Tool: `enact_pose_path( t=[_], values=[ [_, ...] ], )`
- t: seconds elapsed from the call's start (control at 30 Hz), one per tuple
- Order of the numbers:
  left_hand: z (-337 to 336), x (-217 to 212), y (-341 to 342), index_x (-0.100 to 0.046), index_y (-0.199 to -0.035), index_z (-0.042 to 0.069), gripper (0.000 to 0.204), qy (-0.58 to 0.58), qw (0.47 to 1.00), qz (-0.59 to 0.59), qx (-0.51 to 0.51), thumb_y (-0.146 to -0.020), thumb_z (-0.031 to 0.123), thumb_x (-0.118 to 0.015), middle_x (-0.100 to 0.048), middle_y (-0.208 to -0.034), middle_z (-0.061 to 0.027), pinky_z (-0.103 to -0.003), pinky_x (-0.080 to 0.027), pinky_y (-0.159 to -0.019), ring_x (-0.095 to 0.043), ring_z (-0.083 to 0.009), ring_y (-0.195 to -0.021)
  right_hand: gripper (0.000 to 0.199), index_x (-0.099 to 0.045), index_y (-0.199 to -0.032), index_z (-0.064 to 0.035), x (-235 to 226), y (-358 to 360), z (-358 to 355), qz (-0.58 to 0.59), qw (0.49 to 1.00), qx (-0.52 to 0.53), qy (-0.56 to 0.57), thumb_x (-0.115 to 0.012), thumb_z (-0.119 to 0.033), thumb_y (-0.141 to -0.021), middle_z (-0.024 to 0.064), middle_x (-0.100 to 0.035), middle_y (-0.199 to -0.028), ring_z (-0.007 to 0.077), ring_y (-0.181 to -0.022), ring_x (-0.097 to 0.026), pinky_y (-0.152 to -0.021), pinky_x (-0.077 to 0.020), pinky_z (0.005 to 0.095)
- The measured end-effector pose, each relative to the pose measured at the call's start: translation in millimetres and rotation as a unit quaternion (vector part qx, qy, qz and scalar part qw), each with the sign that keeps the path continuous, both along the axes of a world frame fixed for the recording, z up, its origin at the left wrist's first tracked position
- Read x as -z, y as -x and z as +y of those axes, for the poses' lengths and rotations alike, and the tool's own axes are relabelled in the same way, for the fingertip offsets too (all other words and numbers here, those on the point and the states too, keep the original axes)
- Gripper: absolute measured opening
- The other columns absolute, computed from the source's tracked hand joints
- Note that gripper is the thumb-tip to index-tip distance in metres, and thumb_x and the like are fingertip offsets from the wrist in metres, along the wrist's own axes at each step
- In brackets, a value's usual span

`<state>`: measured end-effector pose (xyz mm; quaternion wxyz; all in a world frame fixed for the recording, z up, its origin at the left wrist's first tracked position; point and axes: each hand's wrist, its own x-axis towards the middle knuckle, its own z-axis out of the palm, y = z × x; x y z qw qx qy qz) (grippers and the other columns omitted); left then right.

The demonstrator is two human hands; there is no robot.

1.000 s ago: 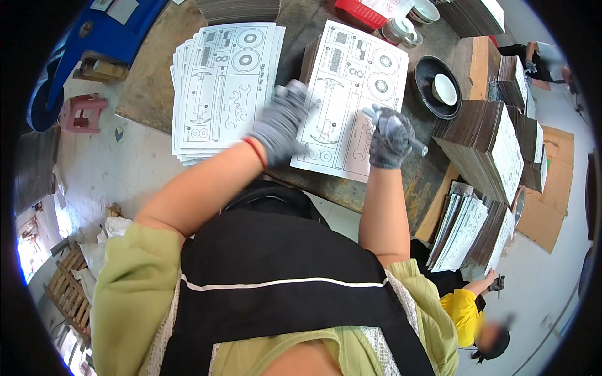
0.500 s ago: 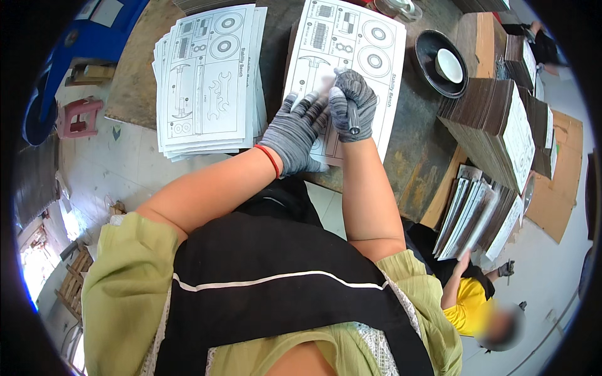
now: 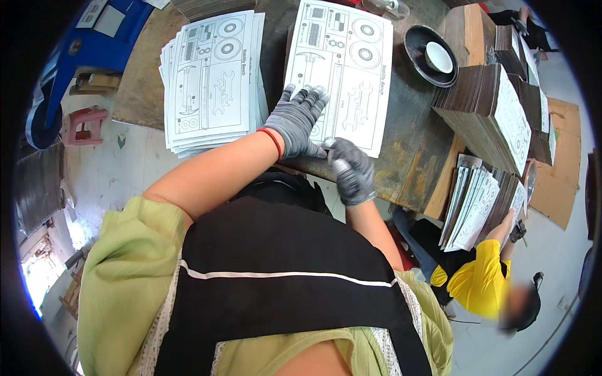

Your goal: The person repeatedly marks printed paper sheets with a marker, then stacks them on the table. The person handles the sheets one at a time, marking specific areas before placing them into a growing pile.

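My left hand (image 3: 295, 120), in a grey striped knit glove with a red band at the wrist, lies flat on the lower left part of a printed sheet (image 3: 342, 69). Its fingers are stretched out. This sheet tops a stack and bears line drawings of wrenches, discs and a hammer-like tool. By the stack's near edge, my gloved right hand (image 3: 352, 172) is closed in a fist. The slim, dark metal tool it grips is mostly hidden by the fingers now. To the left lies another stack of similar printed sheets (image 3: 210, 78), slightly uneven at the edges.
A worn workbench (image 3: 414, 138) bears the stacks. At right are a black dish (image 3: 411, 50) with a white bowl (image 3: 439, 57), and tall brown board stacks (image 3: 467, 103). Beyond them, a person in yellow (image 3: 476, 282) handles more sheets. A pink stool (image 3: 83, 125) stands at left.
My right fist has moved from the middle of the sheet down toward me, to the near edge. My left hand stays flat on the sheet. The person in yellow has shifted.
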<state>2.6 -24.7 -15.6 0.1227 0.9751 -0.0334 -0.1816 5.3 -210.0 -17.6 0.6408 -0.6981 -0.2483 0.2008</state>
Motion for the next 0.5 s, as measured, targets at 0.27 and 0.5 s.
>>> enact_pose_path(
  t=[0.27, 0.5],
  values=[
    [61, 66, -1, -0.051, -0.094, 0.002, 0.039, 0.376, 0.817, 0.016, -0.437, -0.069, 0.016, -0.077, -0.061, -0.078, -0.0108, -0.03, -0.049, -0.067, -0.058, -0.0179, -0.067, 0.025, -0.059, -0.072, 0.0037, -8, -34, -34, 0.006, 0.981, 0.167, -0.095, -0.057, -0.021, -0.077, 0.0113, -0.057, -0.07, 0.0234, -0.071, -0.057, -0.082, -0.0476, 0.0435],
    [70, 50, -11, -0.056, -0.095, 0.004, 0.026, 0.447, 0.751, 0.109, -0.473, -0.076, 0.012, -0.072, -0.06, -0.074, -0.0038, -0.025, -0.045, -0.051, -0.054, -0.0104, -0.059, 0.026, -0.06, -0.071, 0.0008, 9, -26, -36, 0.009, 0.979, 0.181, -0.095, -0.056, -0.024, -0.078, 0.0079, -0.057, -0.066, 0.0216, -0.066, -0.055, -0.086, -0.0451, 0.0451]
  ],
)
